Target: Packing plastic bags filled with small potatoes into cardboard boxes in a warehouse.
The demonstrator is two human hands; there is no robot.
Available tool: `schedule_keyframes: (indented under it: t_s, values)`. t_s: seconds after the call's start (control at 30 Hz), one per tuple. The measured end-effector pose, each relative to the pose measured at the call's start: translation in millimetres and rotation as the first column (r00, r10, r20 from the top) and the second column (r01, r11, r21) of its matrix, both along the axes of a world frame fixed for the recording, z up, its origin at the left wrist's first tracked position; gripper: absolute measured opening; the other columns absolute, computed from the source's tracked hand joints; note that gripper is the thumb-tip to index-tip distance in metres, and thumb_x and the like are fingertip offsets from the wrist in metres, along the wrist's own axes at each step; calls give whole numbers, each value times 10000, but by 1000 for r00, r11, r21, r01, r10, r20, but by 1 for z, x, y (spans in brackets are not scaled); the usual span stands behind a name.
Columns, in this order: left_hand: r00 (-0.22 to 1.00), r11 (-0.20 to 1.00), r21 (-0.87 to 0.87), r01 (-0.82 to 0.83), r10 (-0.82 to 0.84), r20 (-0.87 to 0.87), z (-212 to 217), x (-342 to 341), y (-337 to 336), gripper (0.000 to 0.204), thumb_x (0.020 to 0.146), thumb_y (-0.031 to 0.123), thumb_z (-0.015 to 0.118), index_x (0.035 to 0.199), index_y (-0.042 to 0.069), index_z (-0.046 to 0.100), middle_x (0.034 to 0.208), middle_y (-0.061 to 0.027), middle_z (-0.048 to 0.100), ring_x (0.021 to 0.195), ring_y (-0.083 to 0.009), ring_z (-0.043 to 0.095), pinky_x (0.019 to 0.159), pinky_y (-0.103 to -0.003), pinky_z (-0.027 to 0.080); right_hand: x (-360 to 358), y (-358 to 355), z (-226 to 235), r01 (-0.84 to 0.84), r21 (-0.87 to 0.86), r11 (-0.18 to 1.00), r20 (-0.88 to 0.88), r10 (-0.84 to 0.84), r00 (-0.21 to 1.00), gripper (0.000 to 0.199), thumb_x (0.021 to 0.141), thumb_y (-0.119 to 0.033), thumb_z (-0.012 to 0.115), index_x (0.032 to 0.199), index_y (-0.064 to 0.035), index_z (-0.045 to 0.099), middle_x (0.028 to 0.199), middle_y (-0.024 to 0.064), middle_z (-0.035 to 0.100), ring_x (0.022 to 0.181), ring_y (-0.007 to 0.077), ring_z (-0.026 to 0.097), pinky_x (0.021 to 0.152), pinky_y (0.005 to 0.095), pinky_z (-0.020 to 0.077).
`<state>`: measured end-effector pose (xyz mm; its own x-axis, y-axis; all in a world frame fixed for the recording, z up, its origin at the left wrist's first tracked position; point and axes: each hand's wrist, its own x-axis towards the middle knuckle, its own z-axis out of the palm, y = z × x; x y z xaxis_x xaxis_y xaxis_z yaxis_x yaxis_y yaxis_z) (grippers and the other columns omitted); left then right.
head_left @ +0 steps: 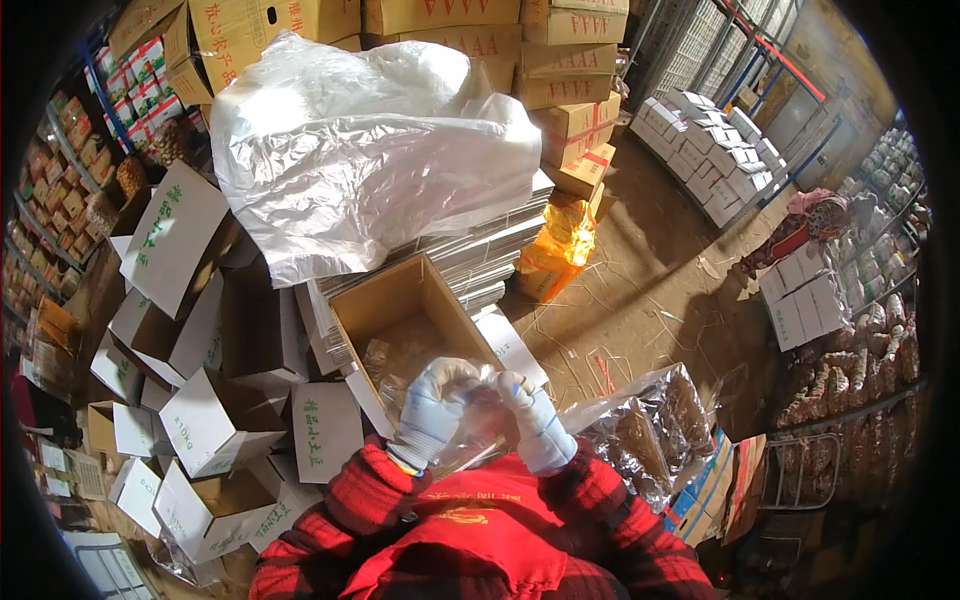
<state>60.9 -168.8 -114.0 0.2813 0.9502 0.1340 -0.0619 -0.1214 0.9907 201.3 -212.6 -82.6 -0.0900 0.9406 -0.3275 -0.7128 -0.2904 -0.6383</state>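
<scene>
My left hand (434, 408) and my right hand (537, 421) wear white-blue knit gloves and meet in front of my red apron (470, 530). Both have curled fingers pinching a clear plastic bag (484, 420), which hangs crumpled between and below them. Just beyond them stands an open cardboard box (455, 300), brown inside, with more clear film (405, 345) lying in its near part. The left hand is by the box's near edge. What the bag holds, if anything, I cannot make out.
Several open white boxes (205, 430) are heaped at the left. Behind the open box is a stack of flattened cardboard (480, 250) under a large plastic sheet (370, 150). Clear bags (650, 430) lie at the right. A person (800, 225) bends near white boxes (800, 300) farther right.
</scene>
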Motion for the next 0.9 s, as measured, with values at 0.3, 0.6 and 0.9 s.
schedule_keyframes:
  t_s: [0.3,0.6,0.9]
  values:
    - [954,983,-76,165,-140,265,20,-5,-10,223,772,-37,632,974,25,559,978,-65,602,921,-139,579,841,-260,461,5,-4,4,-95,-14,995,102,96,990,226,824,-258,664,870,-53,579,798,92,632,649,185,617,637,293,511]
    - [965,913,-386,134,-31,262,25,-8,-11,163,827,-21,554,977,17,606,963,-38,617,884,-124,576,820,-254,462,0,-6,1,-96,103,990,-20,98,995,312,814,-332,670,856,-34,585,871,78,630,773,173,597,721,295,480]
    - [994,989,-137,-47,60,89,-1,-6,-11,144,793,-28,573,916,25,626,910,-38,652,839,-98,586,775,-248,470,5,-13,-2,109,105,988,174,-126,977,177,801,-197,698,757,-80,573,806,37,635,751,117,581,719,266,459]
